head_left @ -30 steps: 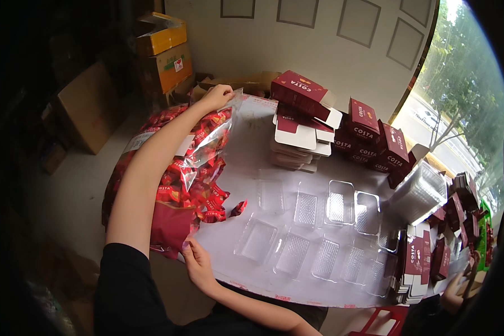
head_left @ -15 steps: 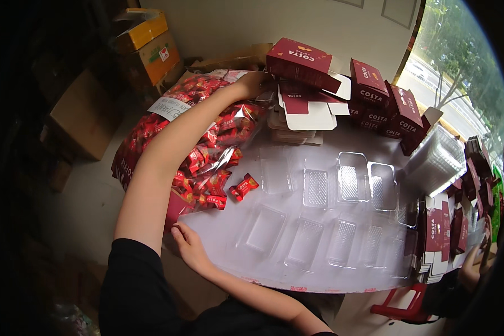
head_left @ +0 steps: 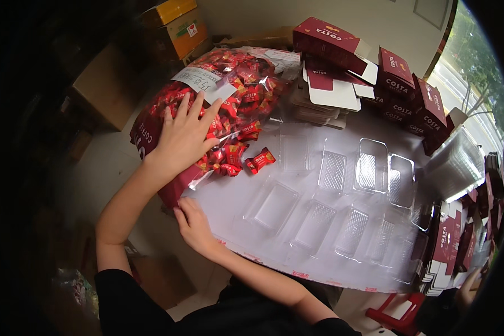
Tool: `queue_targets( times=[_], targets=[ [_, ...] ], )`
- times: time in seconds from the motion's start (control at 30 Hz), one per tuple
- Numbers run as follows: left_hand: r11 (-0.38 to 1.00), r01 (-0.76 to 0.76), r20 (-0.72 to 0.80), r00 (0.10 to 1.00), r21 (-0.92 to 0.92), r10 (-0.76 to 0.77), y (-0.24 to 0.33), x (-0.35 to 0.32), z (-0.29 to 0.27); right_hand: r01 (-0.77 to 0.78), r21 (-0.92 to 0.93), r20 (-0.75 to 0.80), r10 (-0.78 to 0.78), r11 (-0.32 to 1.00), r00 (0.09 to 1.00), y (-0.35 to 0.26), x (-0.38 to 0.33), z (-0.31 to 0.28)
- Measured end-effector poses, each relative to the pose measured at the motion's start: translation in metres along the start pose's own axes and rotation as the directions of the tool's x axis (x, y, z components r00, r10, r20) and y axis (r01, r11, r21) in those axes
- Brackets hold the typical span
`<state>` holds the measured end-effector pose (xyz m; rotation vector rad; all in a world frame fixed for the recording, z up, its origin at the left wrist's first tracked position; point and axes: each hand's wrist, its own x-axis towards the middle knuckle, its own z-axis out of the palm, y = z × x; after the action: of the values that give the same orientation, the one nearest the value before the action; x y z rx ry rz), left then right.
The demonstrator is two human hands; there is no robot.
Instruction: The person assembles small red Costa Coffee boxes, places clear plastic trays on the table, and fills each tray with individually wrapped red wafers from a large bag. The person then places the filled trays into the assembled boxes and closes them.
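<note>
Left hand point(head_left: 185, 137), grip spread flat, presses the bulging clear bag point(head_left: 168, 106) of red-wrapped candies.

Black short sleeves, bare forearms.

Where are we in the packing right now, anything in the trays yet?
Done: clear plastic trays are laid out in rows on the white table, and folded red boxes are stacked behind. In hand: the left hand lies flat on the big bag of red wrapped candies; the right hand touches the table edge beside the bag. Left: every tray looks empty; a few candies lie loose.
</note>
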<state>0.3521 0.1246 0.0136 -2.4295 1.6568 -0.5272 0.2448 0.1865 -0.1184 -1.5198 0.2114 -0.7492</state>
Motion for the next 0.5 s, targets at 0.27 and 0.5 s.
queue_targets(
  times=[0.27, 0.5],
  targets=[
    [0.971, -0.051, -0.41, 0.911, -0.233, -0.05, -0.024, 0.007, 0.029, 0.166, -0.23, 0.007, -0.169, 0.959, 0.986, 0.005, 0.005, 0.002],
    [0.809, -0.075, -0.472, 0.842, -0.583, -0.262, -0.06, 0.017, 0.058, 0.147, -0.335, 0.002, -0.156, 0.931, 0.988, 0.008, 0.006, 0.003]
  ],
)
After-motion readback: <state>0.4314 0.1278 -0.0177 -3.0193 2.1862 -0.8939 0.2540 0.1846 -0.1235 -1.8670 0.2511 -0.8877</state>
